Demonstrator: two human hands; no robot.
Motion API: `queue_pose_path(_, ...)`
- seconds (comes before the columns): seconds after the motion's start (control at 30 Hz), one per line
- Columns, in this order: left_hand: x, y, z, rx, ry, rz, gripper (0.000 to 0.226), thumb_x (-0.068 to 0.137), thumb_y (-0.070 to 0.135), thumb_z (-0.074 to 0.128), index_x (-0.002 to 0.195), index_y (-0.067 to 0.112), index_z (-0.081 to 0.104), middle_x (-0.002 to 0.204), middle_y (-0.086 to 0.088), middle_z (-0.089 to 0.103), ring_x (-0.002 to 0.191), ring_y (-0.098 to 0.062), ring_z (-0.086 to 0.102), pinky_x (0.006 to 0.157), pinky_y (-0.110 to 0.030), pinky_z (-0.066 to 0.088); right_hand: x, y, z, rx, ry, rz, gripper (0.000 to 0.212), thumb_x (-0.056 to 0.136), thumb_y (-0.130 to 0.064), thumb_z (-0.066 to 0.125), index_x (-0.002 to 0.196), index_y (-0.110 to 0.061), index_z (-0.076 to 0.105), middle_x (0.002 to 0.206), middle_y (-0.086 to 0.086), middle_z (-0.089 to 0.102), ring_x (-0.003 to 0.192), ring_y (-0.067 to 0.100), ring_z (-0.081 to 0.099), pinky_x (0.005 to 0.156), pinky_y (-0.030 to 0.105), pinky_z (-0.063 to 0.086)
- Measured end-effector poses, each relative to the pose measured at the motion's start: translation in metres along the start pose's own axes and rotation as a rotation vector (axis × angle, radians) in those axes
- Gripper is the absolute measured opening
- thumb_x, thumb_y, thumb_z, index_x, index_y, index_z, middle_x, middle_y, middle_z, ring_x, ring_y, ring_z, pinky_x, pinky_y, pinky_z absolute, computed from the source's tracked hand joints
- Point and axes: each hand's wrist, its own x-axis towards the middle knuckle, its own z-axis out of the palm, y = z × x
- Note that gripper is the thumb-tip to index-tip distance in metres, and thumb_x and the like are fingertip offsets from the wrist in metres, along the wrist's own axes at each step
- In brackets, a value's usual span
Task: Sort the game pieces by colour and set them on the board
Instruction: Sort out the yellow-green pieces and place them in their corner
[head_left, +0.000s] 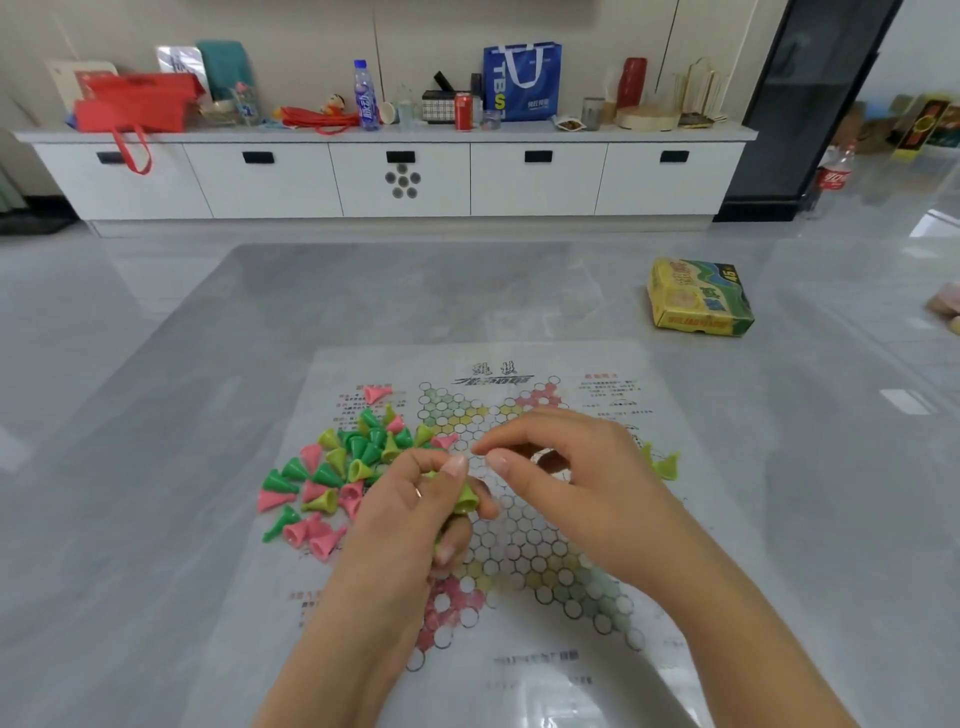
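Grey table (156, 467), cones in left hand (415, 499)

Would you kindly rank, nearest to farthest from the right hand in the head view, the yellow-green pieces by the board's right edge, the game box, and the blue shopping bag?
Measured from the right hand:
1. Yellow-green pieces: just to its right, on the board's edge.
2. Game box: farther back and to the right, on the table.
3. Blue shopping bag: far back, on the white cabinet.
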Motion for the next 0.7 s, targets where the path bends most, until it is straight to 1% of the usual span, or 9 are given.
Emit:
queue_pose_path(0.07,-0.0001,-0.0005,-0.0002,0.009,-0.020,0.053,0.047,0.071,0.048,0.055,0.094,0.007,0.050,0.059,-0.001,0.061,0.037,-0.008,0.030,0.040,-0.016,0.030,0.0015,0.0016,0.0056,0.033,-0.017,0.026,0.018,0.088,-0.026,0.057,0.099,-0.030,0.070,0.089,-0.011,0.066,0.086,0.002,0.057,0.074,0.015,0.046)
queue_pose_path(0.13,0.0016,-0.0005,0.0005,-0.025,-0.036,0.096,0.058,0.063,0.062,0.059,0.090,0.011,0.051,0.052,-0.001,0.057,0.033,-0.006,0.032,0.036,-0.013,0.032,0.0014,0.0028,0.0077,0.105,-0.047,0.070,0.019,0.088,-0.028,0.056,0.100,-0.032,0.069,0.092,-0.011,0.065,0.088,0.002,0.058,0.075,0.017,0.047)
queue_pose_path(0.2,0.0047,-0.0016,0.0015,-0.072,-0.062,0.139,0.061,0.050,0.075,0.064,0.079,0.022,0.056,0.044,0.000,0.053,0.028,-0.003,0.034,0.031,-0.011,0.031,0.0007,0.0024,0.0079,0.166,-0.072,0.100,0.018,0.088,-0.029,0.056,0.098,-0.032,0.070,0.093,-0.010,0.066,0.090,0.002,0.058,0.078,0.020,0.048)
queue_pose_path(0.27,0.0051,-0.0023,0.0010,-0.091,-0.072,0.151,0.061,0.043,0.079,0.065,0.073,0.026,0.056,0.042,-0.001,0.051,0.028,-0.002,0.034,0.031,-0.011,0.030,0.0002,0.0005,0.0074,0.207,-0.075,0.121,0.015,0.087,-0.027,0.058,0.093,-0.030,0.072,0.092,-0.010,0.068,0.089,0.002,0.060,0.081,0.022,0.049)
queue_pose_path(0.4,-0.0019,-0.0021,-0.0007,-0.059,-0.100,0.146,0.067,0.050,0.079,0.061,0.081,0.021,0.048,0.049,0.003,0.050,0.037,-0.004,0.033,0.040,-0.014,0.033,0.0004,0.0001,0.0072,0.227,-0.058,0.130,0.013,0.085,-0.024,0.061,0.092,-0.027,0.072,0.092,-0.012,0.068,0.088,0.004,0.062,0.086,0.031,0.051)
queue_pose_path(0.5,-0.0027,-0.0008,-0.0007,-0.037,-0.077,0.155,0.073,0.053,0.078,0.059,0.084,0.014,0.044,0.050,0.004,0.050,0.038,-0.005,0.033,0.041,-0.016,0.033,-0.0005,-0.0001,0.0065,0.256,-0.067,0.112,0.014,0.084,-0.022,0.063,0.092,-0.027,0.073,0.092,-0.008,0.067,0.089,0.011,0.062,0.085,0.034,0.051)
queue_pose_path(0.57,-0.0024,0.0000,-0.0005,-0.019,-0.051,0.158,0.077,0.053,0.079,0.058,0.085,0.010,0.043,0.051,0.004,0.051,0.038,-0.005,0.034,0.041,-0.016,0.033,-0.0010,-0.0008,0.0057,0.280,-0.067,0.106,0.012,0.083,-0.020,0.064,0.088,-0.027,0.073,0.089,-0.006,0.068,0.086,0.011,0.062,0.082,0.031,0.052)
queue_pose_path(0.6,-0.0025,0.0004,0.0004,-0.014,-0.037,0.160,0.077,0.053,0.078,0.057,0.086,0.009,0.044,0.051,0.004,0.052,0.038,-0.005,0.034,0.041,-0.016,0.034,-0.0012,-0.0008,0.0050,0.295,-0.063,0.106,0.012,0.082,-0.019,0.064,0.086,-0.027,0.073,0.087,-0.008,0.068,0.083,0.007,0.063,0.080,0.026,0.052)
queue_pose_path(0.7,-0.0037,0.0019,0.0040,-0.003,0.000,0.149,0.063,0.066,0.072,0.051,0.085,0.012,0.043,0.053,0.003,0.052,0.039,-0.005,0.035,0.044,-0.017,0.035,-0.0012,-0.0003,0.0031,0.351,-0.049,0.115,0.012,0.083,-0.016,0.064,0.080,-0.025,0.072,0.074,-0.021,0.067,0.073,-0.006,0.061,0.073,0.014,0.050)
